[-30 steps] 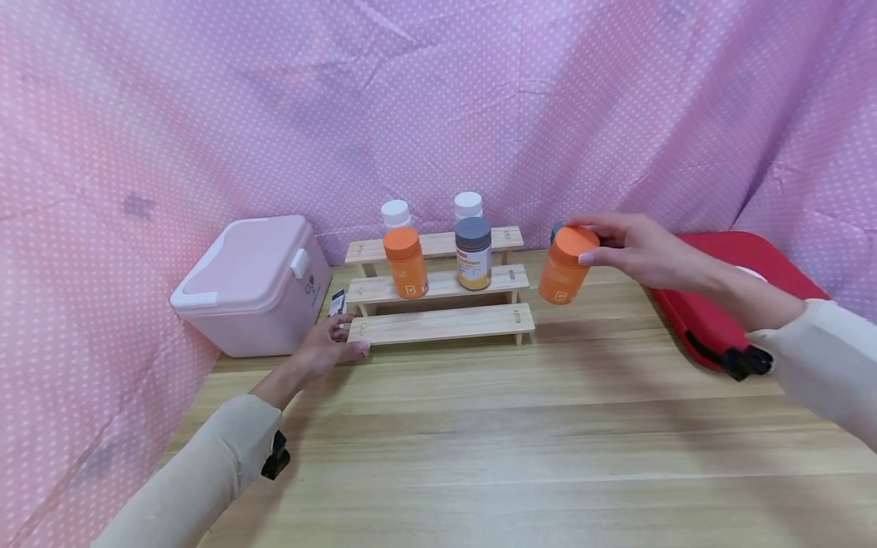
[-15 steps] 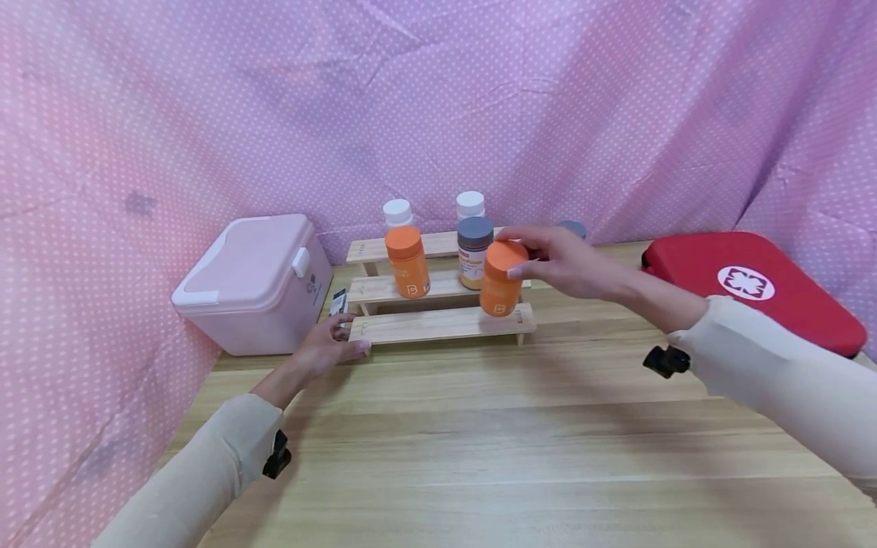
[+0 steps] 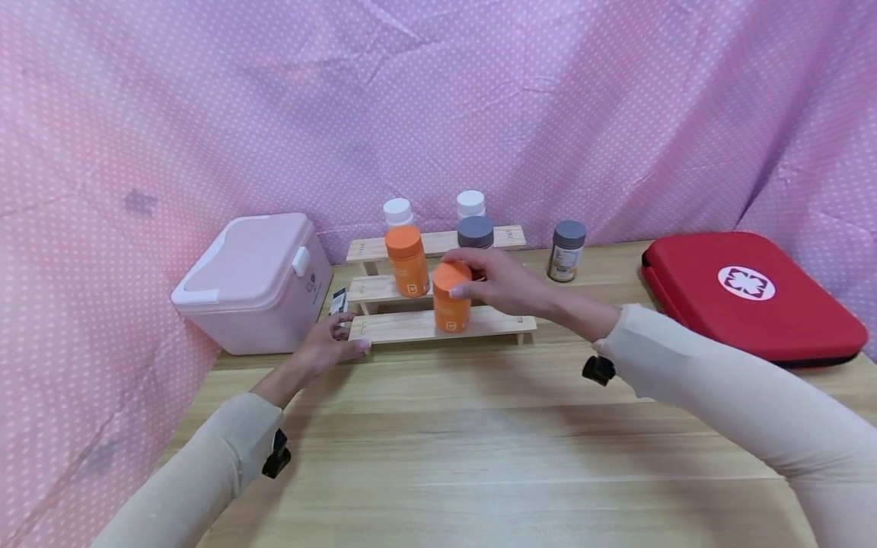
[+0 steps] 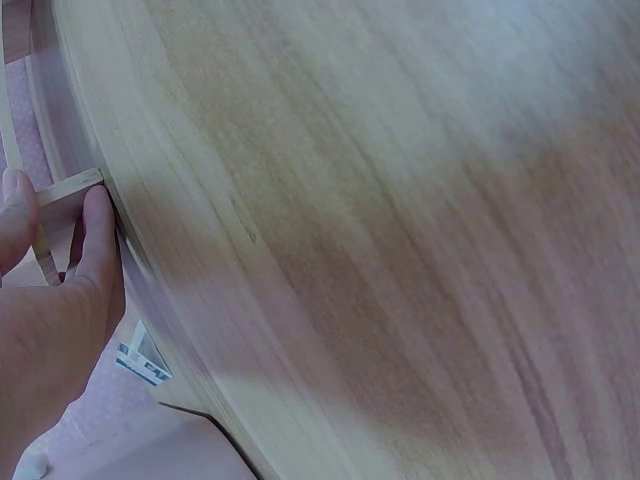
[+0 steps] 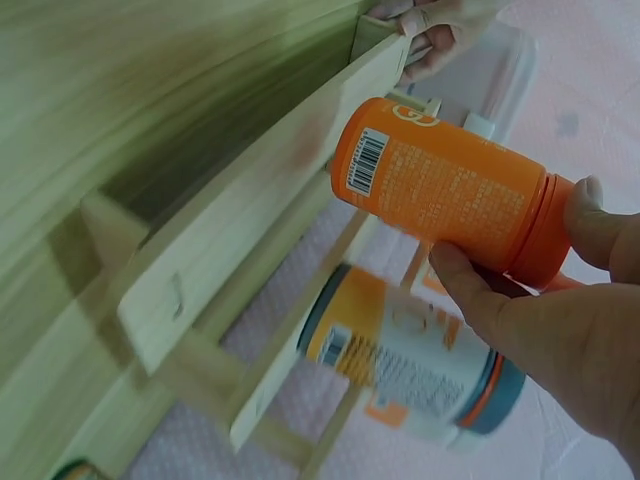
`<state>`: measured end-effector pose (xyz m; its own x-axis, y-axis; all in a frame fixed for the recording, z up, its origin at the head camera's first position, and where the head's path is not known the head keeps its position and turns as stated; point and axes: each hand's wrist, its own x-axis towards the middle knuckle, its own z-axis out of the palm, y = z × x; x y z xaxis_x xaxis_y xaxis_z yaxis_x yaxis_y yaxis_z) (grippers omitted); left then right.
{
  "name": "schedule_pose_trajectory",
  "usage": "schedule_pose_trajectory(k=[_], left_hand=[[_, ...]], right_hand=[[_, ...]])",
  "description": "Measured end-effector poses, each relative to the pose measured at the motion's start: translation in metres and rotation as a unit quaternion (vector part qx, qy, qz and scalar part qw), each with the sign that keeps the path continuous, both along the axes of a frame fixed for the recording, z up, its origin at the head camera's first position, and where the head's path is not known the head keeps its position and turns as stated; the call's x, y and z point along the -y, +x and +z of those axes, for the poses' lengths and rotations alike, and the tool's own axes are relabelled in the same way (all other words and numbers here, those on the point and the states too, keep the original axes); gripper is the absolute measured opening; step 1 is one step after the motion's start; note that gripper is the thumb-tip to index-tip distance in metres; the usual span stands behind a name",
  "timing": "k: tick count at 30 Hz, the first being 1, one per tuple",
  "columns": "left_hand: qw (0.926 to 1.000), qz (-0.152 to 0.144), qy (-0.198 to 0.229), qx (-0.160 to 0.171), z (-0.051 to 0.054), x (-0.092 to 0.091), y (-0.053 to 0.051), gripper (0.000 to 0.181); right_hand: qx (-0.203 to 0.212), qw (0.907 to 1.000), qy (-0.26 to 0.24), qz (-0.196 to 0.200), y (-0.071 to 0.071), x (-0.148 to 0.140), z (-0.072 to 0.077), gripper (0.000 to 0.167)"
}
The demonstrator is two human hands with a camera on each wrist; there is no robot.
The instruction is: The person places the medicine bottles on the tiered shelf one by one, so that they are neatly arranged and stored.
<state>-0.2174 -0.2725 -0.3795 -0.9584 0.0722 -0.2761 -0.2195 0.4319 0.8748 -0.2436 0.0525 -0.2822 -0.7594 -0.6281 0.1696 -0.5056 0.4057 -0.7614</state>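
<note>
My right hand pinches an orange bottle near its orange lid, over the lowest step of a three-tier wooden rack. In the right wrist view the bottle shows its barcode; whether its base touches the board I cannot tell. My left hand grips the left end of that lowest step, thumb on the front edge. The middle step bears another orange bottle and a grey-lidded bottle, partly hidden by my right hand. Two white-lidded bottles stand on the top step.
A grey-lidded bottle stands on the wooden table right of the rack. Further right lies a red case with a white emblem. On the left is a pale pink lidded box. A dotted pink cloth hangs behind.
My right hand has carried the orange bottle leftward from right of the rack to over the middle of the lowest step, uncovering the grey-lidded bottle on the table. My left hand stays put.
</note>
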Motion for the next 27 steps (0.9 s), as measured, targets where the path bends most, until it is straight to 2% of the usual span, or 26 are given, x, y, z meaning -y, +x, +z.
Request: schedule_pose_trajectory(k=[3, 8, 14, 18, 27], left_hand=[[0.9999, 0.001, -0.015, 0.001, 0.001, 0.001, 0.000, 0.072], [0.9996, -0.001, -0.029, -0.001, 0.001, 0.000, 0.000, 0.072], [1.0000, 0.005, -0.005, -0.002, 0.000, -0.001, -0.001, 0.073], [0.9999, 0.008, 0.013, -0.003, -0.001, -0.001, -0.001, 0.072], [0.9996, 0.008, 0.027, -0.006, -0.001, -0.001, -0.001, 0.072]], right_hand=[[0.021, 0.9998, -0.005, -0.003, -0.002, 0.014, -0.003, 0.046], [0.024, 0.9995, -0.019, 0.003, -0.004, 0.033, -0.009, 0.040], [0.020, 0.9998, -0.005, 0.001, -0.004, 0.045, -0.013, 0.041], [0.014, 0.9997, 0.012, -0.016, -0.004, 0.049, -0.012, 0.044], [0.029, 0.9975, 0.037, -0.053, -0.002, 0.055, -0.008, 0.044]])
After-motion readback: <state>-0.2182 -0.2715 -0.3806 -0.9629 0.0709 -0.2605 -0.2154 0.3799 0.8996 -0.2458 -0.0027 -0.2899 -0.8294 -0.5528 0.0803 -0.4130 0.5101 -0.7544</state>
